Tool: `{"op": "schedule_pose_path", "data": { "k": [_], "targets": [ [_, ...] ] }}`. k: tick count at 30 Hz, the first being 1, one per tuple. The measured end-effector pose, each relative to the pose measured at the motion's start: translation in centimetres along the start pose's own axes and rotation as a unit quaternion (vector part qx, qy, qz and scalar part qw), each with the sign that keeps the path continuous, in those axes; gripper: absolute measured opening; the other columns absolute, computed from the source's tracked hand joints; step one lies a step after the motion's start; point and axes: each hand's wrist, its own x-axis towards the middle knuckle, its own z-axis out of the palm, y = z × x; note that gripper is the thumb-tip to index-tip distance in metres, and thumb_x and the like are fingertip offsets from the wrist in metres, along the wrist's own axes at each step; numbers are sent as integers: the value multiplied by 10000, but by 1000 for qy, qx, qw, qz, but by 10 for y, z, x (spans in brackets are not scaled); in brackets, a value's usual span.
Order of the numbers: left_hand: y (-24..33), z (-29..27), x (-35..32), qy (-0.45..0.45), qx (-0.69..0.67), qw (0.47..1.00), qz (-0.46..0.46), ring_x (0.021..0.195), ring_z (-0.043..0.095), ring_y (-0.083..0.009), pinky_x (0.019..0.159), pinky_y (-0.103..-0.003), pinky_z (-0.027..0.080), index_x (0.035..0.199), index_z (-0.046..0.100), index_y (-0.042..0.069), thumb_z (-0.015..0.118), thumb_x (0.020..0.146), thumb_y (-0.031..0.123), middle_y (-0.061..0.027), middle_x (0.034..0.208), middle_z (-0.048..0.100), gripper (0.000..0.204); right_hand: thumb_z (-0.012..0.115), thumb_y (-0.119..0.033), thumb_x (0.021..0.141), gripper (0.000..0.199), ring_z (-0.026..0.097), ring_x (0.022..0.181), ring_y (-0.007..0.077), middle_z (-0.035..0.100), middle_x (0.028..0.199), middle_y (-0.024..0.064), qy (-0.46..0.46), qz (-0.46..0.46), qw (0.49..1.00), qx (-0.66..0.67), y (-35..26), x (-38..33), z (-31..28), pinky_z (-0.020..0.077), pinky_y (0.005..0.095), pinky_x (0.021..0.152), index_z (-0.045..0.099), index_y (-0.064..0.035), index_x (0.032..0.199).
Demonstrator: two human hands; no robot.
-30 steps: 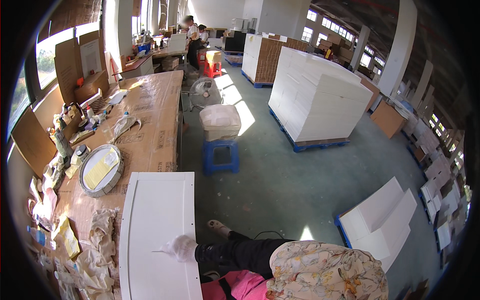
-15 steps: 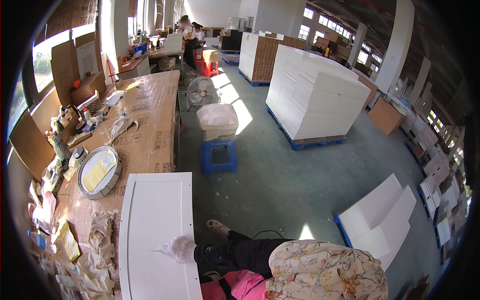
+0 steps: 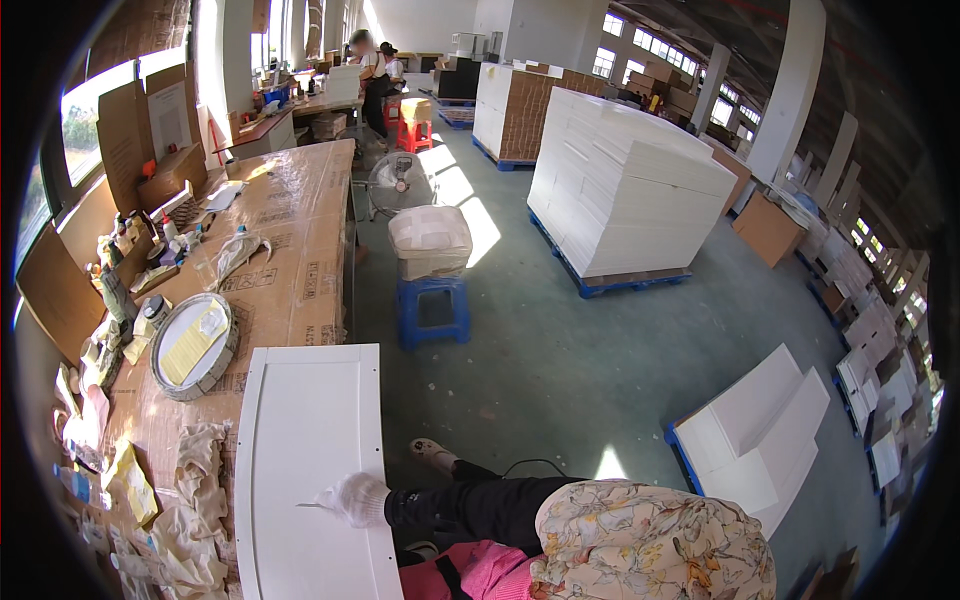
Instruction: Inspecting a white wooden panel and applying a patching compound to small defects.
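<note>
A long white panel (image 3: 300,440) with a raised frame lies on the cardboard-covered workbench (image 3: 300,230). My right hand (image 3: 352,499), in a white glove, rests on the panel's near part. It is closed around a small thin tool whose tip points left on the panel surface. The arm has a black sleeve and a floral sleeve cover (image 3: 650,545) and comes in from the lower right. My left hand is out of view.
Crumpled rags (image 3: 195,500) lie left of the panel. A round tin with a yellow sheet (image 3: 195,345) sits beyond them, with bottles and clutter along the left wall. A blue stool carrying a wrapped bundle (image 3: 432,300), a fan, white board stacks on pallets (image 3: 625,195) and distant people fill the floor.
My right hand stays at the same spot on the panel. The view has shifted only slightly.
</note>
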Motion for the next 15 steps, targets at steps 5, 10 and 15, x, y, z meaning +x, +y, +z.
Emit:
{"op": "schedule_pose_path", "data": {
  "k": [5,10,15],
  "targets": [
    [7,-2,17,-153,127,970,141,1466,423,-296,1207,-526,290,1462,542,163,591,918,277,-92,1565,480,558,633,-101,857,316,718,839,372,720,901,177,-22,5,1000,5,-4,-2,-6,557,487,708,619,-47,1168],
    [-1,-14,18,-34,-1,999,20,1473,412,-296,1209,-528,286,1473,531,164,595,914,295,-93,1572,469,578,638,-97,857,339,719,833,367,722,913,177,-31,6,999,1,2,-1,-7,554,488,693,609,-43,1190],
    [1,-12,14,-31,-9,999,11,1482,397,-302,1209,-534,281,1493,506,165,606,914,327,-92,1581,457,610,642,-114,869,374,714,794,365,717,892,174,-15,23,1000,9,-6,-7,-12,543,497,666,579,-59,1234]
  ]
}}
